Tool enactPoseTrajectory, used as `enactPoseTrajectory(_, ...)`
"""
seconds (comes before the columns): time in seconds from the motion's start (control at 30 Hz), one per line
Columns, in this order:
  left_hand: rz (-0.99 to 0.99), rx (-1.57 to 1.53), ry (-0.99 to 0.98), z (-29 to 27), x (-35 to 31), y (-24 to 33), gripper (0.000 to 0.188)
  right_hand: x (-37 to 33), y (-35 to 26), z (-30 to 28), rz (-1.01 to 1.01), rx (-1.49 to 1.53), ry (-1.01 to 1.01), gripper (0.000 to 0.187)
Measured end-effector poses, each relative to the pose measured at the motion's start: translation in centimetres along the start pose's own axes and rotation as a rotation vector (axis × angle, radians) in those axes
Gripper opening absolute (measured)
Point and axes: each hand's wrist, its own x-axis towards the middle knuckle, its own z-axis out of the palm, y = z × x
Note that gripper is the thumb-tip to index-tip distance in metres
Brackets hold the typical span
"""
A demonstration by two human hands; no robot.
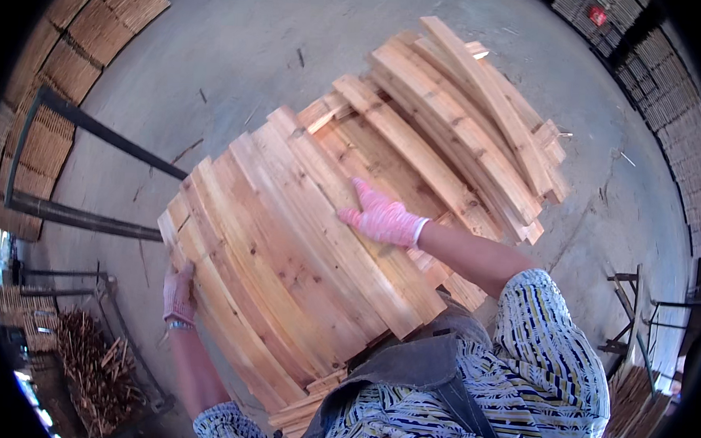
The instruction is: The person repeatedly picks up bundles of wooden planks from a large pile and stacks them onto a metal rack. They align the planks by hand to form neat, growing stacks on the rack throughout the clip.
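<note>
A row of pale wooden boards (285,251) lies side by side in front of me, slanting from upper left to lower right. My left hand (178,293), in a pale pink glove, grips the outer left board at its edge; part of its fingers is hidden. Across the row, my right hand (384,214), in a pink and white glove, rests on the boards with thumb and fingers spread. Beyond it is a loose pile of thicker wooden pieces (458,129), some lying crosswise on top. Slight blur covers the boards near my right hand.
A dark metal frame (101,218) juts out to the left of the boards. Stacked wood (73,70) lines the far left, with more stacks (666,93) at the right. A bin of wood scraps (97,372) stands lower left, a metal stand (627,313) at right.
</note>
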Motion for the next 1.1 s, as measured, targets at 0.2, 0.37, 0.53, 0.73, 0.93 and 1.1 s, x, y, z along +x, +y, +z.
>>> enactPoseTrajectory(0.2,0.067,0.085,0.103,-0.8,0.2,-1.1,0.055,-1.1,-1.8,-3.6,-0.147,-0.508,0.312,0.086)
enactPoseTrajectory(0.37,0.322,0.472,0.232,1.0,0.1,0.1,0.061,1.5,7.0,-7.0,-0.07,-0.984,0.458,0.077)
enactPoseTrajectory(0.53,0.623,1.165,0.328,9.8,-3.7,0.8,0.063,0.6,0.7,-7.6,-0.029,-0.625,0.323,0.066)
enactPoseTrajectory(0.73,0.68,1.573,0.311,16.7,-6.0,-1.0,0.06,0.0,1.1,-0.1,-0.068,-0.456,0.35,0.059)
enactPoseTrajectory(0.93,0.687,1.515,0.326,15.3,-5.6,-1.1,0.061,-2.2,0.3,-6.4,-0.221,-0.893,0.67,0.066)
enactPoseTrajectory(1.1,0.733,1.474,0.338,15.9,-5.7,-0.9,0.061,0.1,7.8,-12.4,0.062,-1.292,0.604,0.068)
